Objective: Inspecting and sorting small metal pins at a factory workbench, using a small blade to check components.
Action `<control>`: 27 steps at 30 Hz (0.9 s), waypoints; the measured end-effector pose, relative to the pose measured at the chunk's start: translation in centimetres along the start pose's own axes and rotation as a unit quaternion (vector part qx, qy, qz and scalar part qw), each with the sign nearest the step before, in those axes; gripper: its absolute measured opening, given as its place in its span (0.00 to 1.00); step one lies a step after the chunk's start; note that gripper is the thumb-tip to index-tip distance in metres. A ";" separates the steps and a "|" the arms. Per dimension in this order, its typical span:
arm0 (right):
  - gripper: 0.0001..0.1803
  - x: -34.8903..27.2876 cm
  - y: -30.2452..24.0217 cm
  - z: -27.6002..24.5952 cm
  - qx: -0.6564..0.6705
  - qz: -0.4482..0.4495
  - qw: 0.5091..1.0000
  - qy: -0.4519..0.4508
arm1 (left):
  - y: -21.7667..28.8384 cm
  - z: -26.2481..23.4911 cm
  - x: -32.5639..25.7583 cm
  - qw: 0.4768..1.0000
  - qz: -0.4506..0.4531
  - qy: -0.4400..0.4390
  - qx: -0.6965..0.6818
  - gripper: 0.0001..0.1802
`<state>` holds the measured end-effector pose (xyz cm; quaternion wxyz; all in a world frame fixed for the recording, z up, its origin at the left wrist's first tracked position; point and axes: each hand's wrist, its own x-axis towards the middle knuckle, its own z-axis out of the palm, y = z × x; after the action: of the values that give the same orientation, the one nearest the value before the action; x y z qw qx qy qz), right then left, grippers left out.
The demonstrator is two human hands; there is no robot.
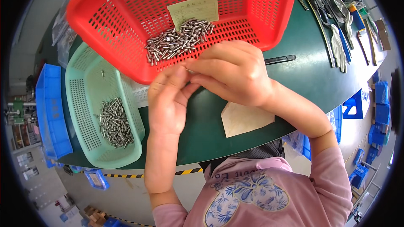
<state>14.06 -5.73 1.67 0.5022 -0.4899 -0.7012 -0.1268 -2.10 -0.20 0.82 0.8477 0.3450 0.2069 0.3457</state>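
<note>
Both hands are meeting at the near rim of the red basket, over the dark green counter. The left hand is curling upward, thumb and fingers pinched toward the right hand; what sits between the fingertips is too small to make out, so I cannot tell whether it is gripping a piece. The right hand is lying knuckles-up, fingers folded down and closed toward the left fingertips; its grip is hidden under the hand.

Just beyond the hands, inside the red basket, a pile of small metal screws is lying against the near wall, touching the basket floor. A pale yellow paper slip is resting flat just past the pile, one edge under or against the screws.

To the left of the left hand, a pale green basket is sitting on the counter, partly tucked under the red one. A second heap of metal screws is lying in its nearer half. Further left, a blue bin is standing alongside it.

Below the right wrist, a tan patch is showing on the counter surface. To the right of the right hand, a dark pen-like tool is lying near the red basket's corner. Well apart, far right, hand tools and a white glove are lying in a row.
</note>
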 end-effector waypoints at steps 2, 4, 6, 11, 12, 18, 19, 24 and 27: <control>0.06 0.6 0.0 0.4 -0.002 0.032 0.999 -0.031 | 0.9 0.2 -0.1 0.987 0.097 0.101 0.080 0.10; 0.05 0.4 0.0 0.0 -0.014 0.055 0.995 -0.086 | 1.9 0.4 -0.3 0.975 0.140 0.134 0.111 0.10; 0.05 -0.4 0.4 0.2 -0.074 0.056 0.966 -0.241 | 2.0 0.2 -0.4 0.959 0.180 0.167 0.140 0.10; 0.05 -0.7 0.3 1.0 -0.075 0.054 0.959 -0.267 | 1.1 0.9 -0.7 0.965 0.136 0.165 0.150 0.10; 0.04 -0.8 0.3 1.1 -0.096 0.057 0.956 -0.272 | 1.1 1.0 -0.6 0.964 0.124 0.169 0.161 0.10; 0.06 -0.5 -0.3 1.0 -0.154 0.111 0.932 -0.310 | 0.6 1.3 -0.6 0.963 0.102 0.171 0.185 0.09; 0.05 -0.3 -0.4 0.7 -0.140 0.129 0.928 -0.319 | 0.5 1.5 -0.6 0.962 0.093 0.180 0.181 0.09; 0.06 -0.1 -0.9 -3.2 0.014 0.272 0.945 -0.183 | -0.7 1.0 -1.2 0.977 -0.006 0.145 0.158 0.10; 0.08 -0.7 -1.5 -4.1 0.047 0.213 0.963 -0.161 | -1.2 1.5 -1.4 0.987 -0.098 0.078 0.104 0.10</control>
<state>15.23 -9.55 3.42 0.4204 -0.6178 -0.6574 0.0969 -1.58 -2.50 1.15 0.8184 0.3809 0.3402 0.2633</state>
